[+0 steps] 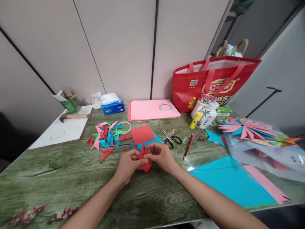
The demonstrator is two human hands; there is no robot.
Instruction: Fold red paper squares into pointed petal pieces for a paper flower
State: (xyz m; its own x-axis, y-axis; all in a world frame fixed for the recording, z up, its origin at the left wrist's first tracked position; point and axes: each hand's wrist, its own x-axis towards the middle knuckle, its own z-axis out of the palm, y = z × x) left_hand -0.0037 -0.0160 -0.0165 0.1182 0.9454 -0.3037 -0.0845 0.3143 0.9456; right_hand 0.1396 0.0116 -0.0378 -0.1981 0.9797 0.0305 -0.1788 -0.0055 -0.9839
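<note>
A folded piece of red paper is held up between both hands over the middle of the table. My left hand pinches its left side, thumb across the front. My right hand grips the right side near the upper fold, fingers closed. Just behind them lies a stack of square paper, a red sheet on top and blue sheets beneath. Left of the stack spreads a pile of small folded paper pieces in red, pink, blue and green. Black-handled scissors rest right of the stack.
At the back stand a tissue box, pink paper, a red bag and a yellow glue stick. A pen, blue sheets and a paper star lie on the right. A hammer rests on a white board at left.
</note>
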